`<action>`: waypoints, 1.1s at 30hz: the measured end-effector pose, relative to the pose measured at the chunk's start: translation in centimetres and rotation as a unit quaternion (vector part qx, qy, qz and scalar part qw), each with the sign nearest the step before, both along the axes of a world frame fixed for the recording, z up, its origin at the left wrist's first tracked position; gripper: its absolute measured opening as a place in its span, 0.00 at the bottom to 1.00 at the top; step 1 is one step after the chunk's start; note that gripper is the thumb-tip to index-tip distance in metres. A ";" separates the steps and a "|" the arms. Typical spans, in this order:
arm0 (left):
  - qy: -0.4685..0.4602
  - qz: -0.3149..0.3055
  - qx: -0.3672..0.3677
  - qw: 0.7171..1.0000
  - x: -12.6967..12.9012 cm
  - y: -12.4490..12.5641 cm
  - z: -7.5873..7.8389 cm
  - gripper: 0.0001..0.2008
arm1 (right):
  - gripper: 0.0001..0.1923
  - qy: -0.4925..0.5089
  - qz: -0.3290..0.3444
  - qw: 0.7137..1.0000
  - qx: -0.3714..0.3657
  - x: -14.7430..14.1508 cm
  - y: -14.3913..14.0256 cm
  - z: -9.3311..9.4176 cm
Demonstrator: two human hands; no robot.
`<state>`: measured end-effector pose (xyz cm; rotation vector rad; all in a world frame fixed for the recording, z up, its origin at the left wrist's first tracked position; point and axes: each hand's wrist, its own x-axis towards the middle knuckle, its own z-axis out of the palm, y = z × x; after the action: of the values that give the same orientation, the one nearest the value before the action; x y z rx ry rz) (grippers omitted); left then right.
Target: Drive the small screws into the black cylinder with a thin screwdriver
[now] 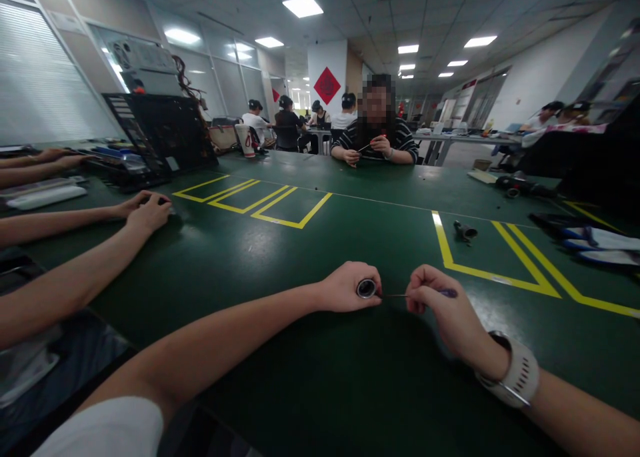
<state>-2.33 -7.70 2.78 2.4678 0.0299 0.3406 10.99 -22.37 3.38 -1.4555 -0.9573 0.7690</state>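
Observation:
My left hand [350, 287] is closed around a small dark cylindrical part with a round metal-rimmed opening [367, 288] facing me. To its right, my right hand [445, 307] grips a screwdriver [449, 293] with a dark purplish handle and a thin shaft. The shaft points left, and its tip meets the part at my left hand's fingers; whether it sits in a screw is hidden. Both hands are held above the green tabletop, close to its near side. A watch with a pale strap [515, 370] is on my right wrist.
A dark metal part [465, 230] lies inside a yellow tape outline [500, 280] at the right. Blue-and-white items [600, 238] rest at the far right. A neighbour's hands [147, 210] are at the left. Across the table a person [375, 130] holds a thin tool.

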 end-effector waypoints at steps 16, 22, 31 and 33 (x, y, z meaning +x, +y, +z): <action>-0.004 -0.017 -0.015 1.000 0.0 0.5 -0.1 0.05 | 0.04 0.060 -0.036 0.997 0.025 0.6 0.1 0.8; -0.046 0.091 -0.029 0.994 0.2 0.8 -0.3 0.07 | 0.04 0.073 -0.003 0.994 0.079 0.2 -0.3 0.5; -0.095 0.136 -0.057 0.985 0.7 0.8 -1.0 0.11 | 0.08 -0.044 0.089 0.994 0.040 -1.2 -1.0 -0.6; -0.100 0.134 -0.056 0.984 0.7 0.7 -1.0 0.11 | 0.08 -0.046 0.086 0.995 0.030 -1.4 -0.9 -0.7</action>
<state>-1.62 -6.98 1.75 2.3077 0.2918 0.6819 9.61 -23.26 2.71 -1.3779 -1.1796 0.7956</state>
